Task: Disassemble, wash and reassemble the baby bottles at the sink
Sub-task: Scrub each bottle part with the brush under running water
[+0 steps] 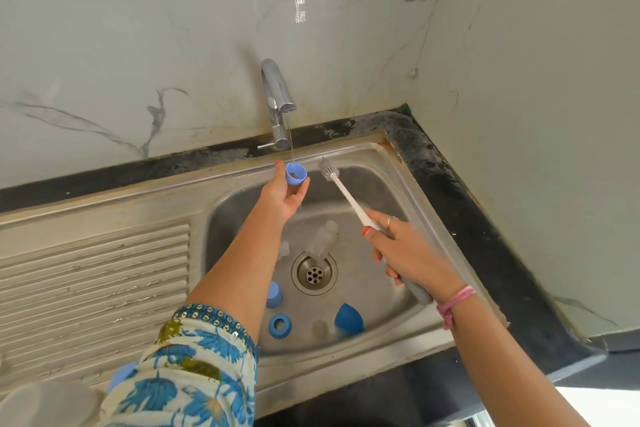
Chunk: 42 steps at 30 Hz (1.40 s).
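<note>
My left hand (pixel 284 198) holds a small blue bottle cap (pixel 295 173) mouth-up under a thin stream from the tap (pixel 277 104). My right hand (pixel 405 253) grips the white handle of a bottle brush (pixel 343 189), whose grey bristle head sits just right of the cap, not touching it. In the sink basin (pixel 374 288) lie a clear bottle (pixel 323 239) by the drain (pixel 314 273), a blue ring collar (pixel 280 325), another blue cap (pixel 274 294), a blue dome lid (pixel 348 319) and a clear teat (pixel 320 328).
A ribbed steel draining board (pixel 93 284) lies to the left of the basin. Pale blurred items, one blue (pixel 119 376), sit at the lower left. Black counter (pixel 467 218) and marble walls close off the back and right corner.
</note>
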{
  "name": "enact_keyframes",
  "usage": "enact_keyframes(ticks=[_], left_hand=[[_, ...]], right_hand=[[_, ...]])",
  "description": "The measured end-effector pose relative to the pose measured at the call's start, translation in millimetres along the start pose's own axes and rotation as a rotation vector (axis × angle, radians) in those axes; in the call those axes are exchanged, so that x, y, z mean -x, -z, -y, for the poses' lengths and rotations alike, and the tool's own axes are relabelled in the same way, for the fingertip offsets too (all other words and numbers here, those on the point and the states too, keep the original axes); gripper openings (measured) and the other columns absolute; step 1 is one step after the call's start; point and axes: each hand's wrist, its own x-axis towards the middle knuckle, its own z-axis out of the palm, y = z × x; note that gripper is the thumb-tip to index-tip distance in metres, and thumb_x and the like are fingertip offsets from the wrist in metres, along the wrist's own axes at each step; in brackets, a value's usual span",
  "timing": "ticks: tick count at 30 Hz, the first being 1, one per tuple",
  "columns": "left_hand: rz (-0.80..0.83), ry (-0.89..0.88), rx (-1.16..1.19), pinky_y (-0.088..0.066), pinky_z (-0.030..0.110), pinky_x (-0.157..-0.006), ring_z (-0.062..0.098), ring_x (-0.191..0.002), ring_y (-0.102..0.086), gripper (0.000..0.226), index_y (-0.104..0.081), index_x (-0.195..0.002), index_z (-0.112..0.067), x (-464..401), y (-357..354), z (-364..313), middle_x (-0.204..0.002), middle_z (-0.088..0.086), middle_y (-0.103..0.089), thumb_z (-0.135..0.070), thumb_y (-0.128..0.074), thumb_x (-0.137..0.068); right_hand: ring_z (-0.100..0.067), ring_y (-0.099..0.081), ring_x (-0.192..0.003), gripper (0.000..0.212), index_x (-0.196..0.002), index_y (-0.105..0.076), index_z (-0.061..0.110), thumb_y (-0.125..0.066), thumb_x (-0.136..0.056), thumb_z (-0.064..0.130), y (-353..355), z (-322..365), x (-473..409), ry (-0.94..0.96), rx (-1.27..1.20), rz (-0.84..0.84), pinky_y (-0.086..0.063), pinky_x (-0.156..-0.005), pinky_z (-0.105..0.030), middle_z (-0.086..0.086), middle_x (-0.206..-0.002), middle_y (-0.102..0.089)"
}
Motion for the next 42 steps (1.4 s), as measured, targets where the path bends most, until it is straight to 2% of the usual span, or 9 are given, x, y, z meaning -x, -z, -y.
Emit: enact_keyframes(ticks=[8, 14, 23, 26, 28, 32, 35, 38, 42], left_hand=[[0.048, -0.014, -0.221, -0.056, 0.026, -0.051, 0.019, -0.071, -0.063, 0.037, -0.059, -0.093, -0.006, -3, 2, -16, -0.090, 0.012, -0.061, -0.036, -0.077, -0.080], [0.135, -0.040, -0.253, -0.051, 0.045, -0.086, 0.028, -0.081, -0.062, 0.009, -0.054, -0.091, 0.002, 0, 1, -28, -0.095, 0.020, -0.058, -0.006, -0.055, -0.095], [0.312, 0.004, -0.029, -0.050, 0.037, -0.093, 0.007, -0.055, -0.053, 0.024, -0.058, -0.092, -0.017, 10, -15, -23, -0.070, -0.005, -0.060, -0.038, -0.069, -0.086], [0.363, -0.055, -0.067, -0.054, 0.038, -0.091, 0.009, -0.068, -0.058, 0.022, -0.058, -0.091, -0.019, 9, -19, -19, -0.081, -0.001, -0.060, -0.037, -0.069, -0.086], [0.265, -0.092, -0.313, -0.053, 0.036, -0.089, 0.012, -0.075, -0.055, 0.036, -0.059, -0.098, -0.018, 5, -20, -21, -0.083, 0.001, -0.055, -0.050, -0.067, -0.085], [0.184, -0.111, -0.536, -0.052, 0.030, -0.085, 0.016, -0.076, -0.060, 0.030, -0.060, -0.104, -0.007, -1, -17, -26, -0.089, 0.009, -0.063, -0.036, -0.059, -0.095], [0.178, -0.050, -0.407, -0.044, 0.045, -0.103, 0.026, -0.087, -0.063, 0.019, -0.052, -0.111, -0.007, 5, -27, -28, -0.101, 0.017, -0.059, -0.018, -0.052, -0.096], [0.156, -0.040, -0.191, -0.048, 0.041, -0.095, 0.015, -0.069, -0.060, 0.021, -0.054, -0.100, -0.015, 10, -38, -26, -0.082, 0.005, -0.056, -0.030, -0.065, -0.089], [0.331, -0.101, 0.010, -0.052, 0.031, -0.085, 0.005, -0.063, -0.057, 0.014, -0.058, -0.086, -0.018, 1, -15, -15, -0.077, -0.006, -0.060, -0.028, -0.067, -0.085]], right_hand=[[-0.012, -0.048, -0.059, 0.047, -0.146, -0.029, 0.048, -0.040, -0.101, 0.040, 5, 2, -7, 0.244, 0.673, 0.015, -0.043, -0.054, -0.026, 0.006, -0.067, -0.046], [-0.020, -0.055, -0.064, 0.052, -0.152, -0.001, 0.043, -0.024, -0.106, 0.035, -1, -1, -19, 0.350, 1.261, -0.183, -0.042, -0.053, -0.032, 0.003, -0.088, -0.042], [-0.005, -0.031, -0.034, 0.026, -0.121, -0.063, 0.027, -0.051, -0.098, 0.022, -17, 7, -15, -0.295, -1.009, 0.505, -0.028, -0.028, -0.016, 0.001, -0.065, -0.042], [-0.004, -0.032, -0.031, 0.013, -0.103, -0.065, 0.020, -0.056, -0.094, 0.022, -17, 9, -12, -0.374, -1.252, 0.626, -0.030, -0.026, -0.015, 0.001, -0.063, -0.040], [-0.005, -0.031, -0.035, 0.028, -0.123, -0.060, 0.030, -0.048, -0.099, 0.022, -16, 11, -9, -0.269, -0.956, 0.417, -0.028, -0.029, -0.015, 0.001, -0.065, -0.041], [-0.015, -0.052, -0.061, 0.049, -0.152, -0.020, 0.040, -0.033, -0.105, 0.033, -8, 6, -12, 0.127, 0.632, -0.028, -0.046, -0.056, -0.028, 0.003, -0.074, -0.049], [-0.019, -0.057, -0.066, 0.055, -0.154, -0.003, 0.037, -0.028, -0.106, 0.029, -19, 5, -13, 0.260, 0.912, -0.118, -0.047, -0.060, -0.033, 0.002, -0.079, -0.047], [-0.011, -0.045, -0.050, 0.051, -0.151, -0.024, 0.036, -0.039, -0.104, 0.028, -36, 20, -6, 0.209, 0.378, 0.013, -0.040, -0.046, -0.025, 0.000, -0.070, -0.049], [-0.002, -0.033, -0.033, 0.035, -0.130, -0.048, 0.027, -0.051, -0.096, 0.020, -23, 27, -13, -0.314, -1.183, 0.546, -0.028, -0.028, -0.013, 0.002, -0.062, -0.043]])
